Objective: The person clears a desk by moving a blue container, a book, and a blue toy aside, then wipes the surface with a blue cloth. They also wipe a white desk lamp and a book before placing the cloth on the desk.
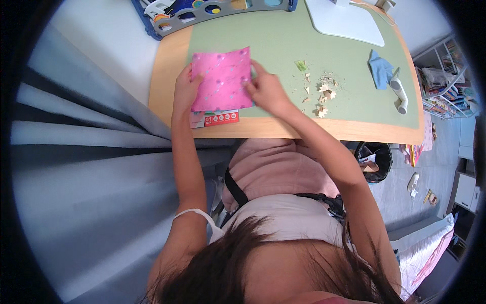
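A pink patterned sheet or thin booklet (222, 81) is held up over the left part of the desk. My left hand (186, 89) grips its left edge, with the thumb on the pink face. At its right edge, my right hand (265, 89) holds it with thumb and fingers; these are slightly blurred. Beneath the pink piece, a booklet with a red and white printed strip (222, 118) lies by the desk's front edge, mostly hidden. Pencil shavings (325, 93) and dark crumbs are scattered to the right of my right hand, beside a small green scrap (301, 65).
A grey-blue rack (224, 10) stands at the back left, a white stand base (347, 22) at the back. A blue cloth (379, 70) and a white handheld device (398, 95) lie at the right. Below the desk is a lined bin (385, 167). Grey curtains (95, 182) hang at the left.
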Tool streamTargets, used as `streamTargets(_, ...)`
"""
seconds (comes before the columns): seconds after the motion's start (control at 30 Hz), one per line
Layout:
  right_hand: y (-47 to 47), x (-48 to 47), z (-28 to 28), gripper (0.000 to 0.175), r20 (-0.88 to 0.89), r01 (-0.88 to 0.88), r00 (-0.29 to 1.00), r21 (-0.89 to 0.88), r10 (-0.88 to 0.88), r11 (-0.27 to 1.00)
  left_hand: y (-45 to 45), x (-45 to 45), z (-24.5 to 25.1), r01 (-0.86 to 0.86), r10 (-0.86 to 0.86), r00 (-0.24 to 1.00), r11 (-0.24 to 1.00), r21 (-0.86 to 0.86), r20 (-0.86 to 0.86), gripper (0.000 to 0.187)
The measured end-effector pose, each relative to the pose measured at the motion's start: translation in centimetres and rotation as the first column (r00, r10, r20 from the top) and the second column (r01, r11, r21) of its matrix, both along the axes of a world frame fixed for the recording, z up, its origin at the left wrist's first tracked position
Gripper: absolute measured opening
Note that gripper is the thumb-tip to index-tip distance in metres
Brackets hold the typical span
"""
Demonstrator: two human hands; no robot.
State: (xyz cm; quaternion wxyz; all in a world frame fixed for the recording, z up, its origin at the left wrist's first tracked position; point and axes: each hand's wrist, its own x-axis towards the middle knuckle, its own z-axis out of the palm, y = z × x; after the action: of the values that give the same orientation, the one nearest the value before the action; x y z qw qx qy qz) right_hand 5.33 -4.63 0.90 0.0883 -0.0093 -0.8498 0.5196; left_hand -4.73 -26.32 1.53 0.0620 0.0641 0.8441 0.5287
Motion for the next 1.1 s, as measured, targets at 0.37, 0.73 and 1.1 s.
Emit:
streamTargets(0.37,-0.5,0.5,2.0,0.062,0.106,0.017,0.993,0.346,-0.057,0.938,-2.5,0.6,-2.5,-0.327,0.069,0.900,0.760,-0.561,-0.430,0.038)
streamTargets(0.73,27.7,12.6,1.8,0.036,-0.522,0.823,0.533,0.502,-0.666,0.266,14.1,10.7,-0.3,0.251,-0.282,0.782,0.959,-0.133,-0.556,0.028)
streamTargets(1.1,33.7,12.1,-3.1,0.028,-0.319,0.770,0.536,0.565,-0.782,0.297,18.0,12.0,-2.6,0.313,-0.360,0.810,0.933,-0.178,-0.462,0.036)
